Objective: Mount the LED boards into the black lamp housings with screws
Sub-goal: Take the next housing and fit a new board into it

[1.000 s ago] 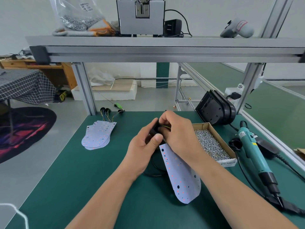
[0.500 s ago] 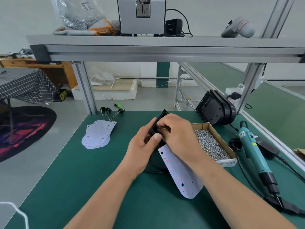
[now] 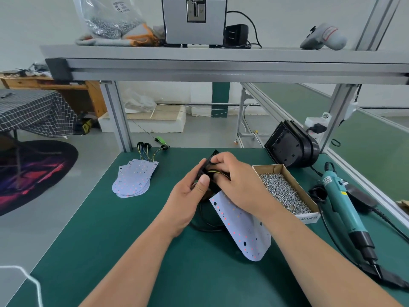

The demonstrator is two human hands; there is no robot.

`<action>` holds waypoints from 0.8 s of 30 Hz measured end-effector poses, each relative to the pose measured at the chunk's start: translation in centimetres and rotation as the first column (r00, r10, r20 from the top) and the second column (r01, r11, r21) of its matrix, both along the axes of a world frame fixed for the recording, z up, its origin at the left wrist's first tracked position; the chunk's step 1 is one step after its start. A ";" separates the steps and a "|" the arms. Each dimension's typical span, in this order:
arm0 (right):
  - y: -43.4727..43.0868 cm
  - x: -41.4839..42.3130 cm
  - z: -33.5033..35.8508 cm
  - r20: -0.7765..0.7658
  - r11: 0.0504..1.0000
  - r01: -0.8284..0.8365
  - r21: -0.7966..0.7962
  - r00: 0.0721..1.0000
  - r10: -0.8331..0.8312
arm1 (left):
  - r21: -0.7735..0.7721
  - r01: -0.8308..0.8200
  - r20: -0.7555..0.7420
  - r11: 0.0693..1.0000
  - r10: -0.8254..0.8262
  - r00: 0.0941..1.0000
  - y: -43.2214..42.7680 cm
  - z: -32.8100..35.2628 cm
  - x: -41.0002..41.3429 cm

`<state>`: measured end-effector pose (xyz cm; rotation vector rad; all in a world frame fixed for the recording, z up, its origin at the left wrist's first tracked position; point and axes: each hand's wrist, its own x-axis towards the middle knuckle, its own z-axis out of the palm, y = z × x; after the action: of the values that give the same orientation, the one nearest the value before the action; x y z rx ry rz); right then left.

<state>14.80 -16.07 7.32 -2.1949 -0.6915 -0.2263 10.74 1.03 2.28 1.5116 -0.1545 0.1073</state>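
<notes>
Over the middle of the green mat I hold a black lamp housing (image 3: 211, 159) tilted on edge. My left hand (image 3: 190, 197) grips its left side with the thumb on its face. My right hand (image 3: 238, 185) closes over its top and over the yellow wires (image 3: 218, 172) of a white LED board (image 3: 242, 227). That board hangs down from the housing towards me, its lower end near the mat. Most of the housing is hidden by my fingers.
A stack of white LED boards (image 3: 134, 179) with wires lies at the left. A cardboard box of screws (image 3: 285, 192) sits right of my hands. Stacked black housings (image 3: 291, 146) lean at the back right. A teal electric screwdriver (image 3: 342, 201) lies along the right edge.
The housing has tipped up so its top corner shows above my right hand. The hanging LED board has swung slightly towards the right.
</notes>
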 end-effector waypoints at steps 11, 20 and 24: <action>-0.8 1.4 -1.1 -0.110 0.972 0.088 0.218 0.992 -0.066 | -0.094 -0.115 -0.043 0.989 0.111 0.993 0.4 -0.9 1.6; -2.4 3.6 -2.9 -0.377 0.968 0.100 0.231 0.926 -0.006 | -0.169 -0.115 -0.068 0.979 0.105 0.992 -0.1 -0.5 1.3; -2.7 3.9 -2.6 -0.556 0.860 0.115 0.497 0.803 0.215 | -0.322 -0.108 -0.121 0.940 0.072 0.990 -0.6 -0.3 1.5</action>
<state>18.66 -18.79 4.68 -1.5847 -0.2778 0.2891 12.24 0.42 1.95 1.1870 0.0204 0.1181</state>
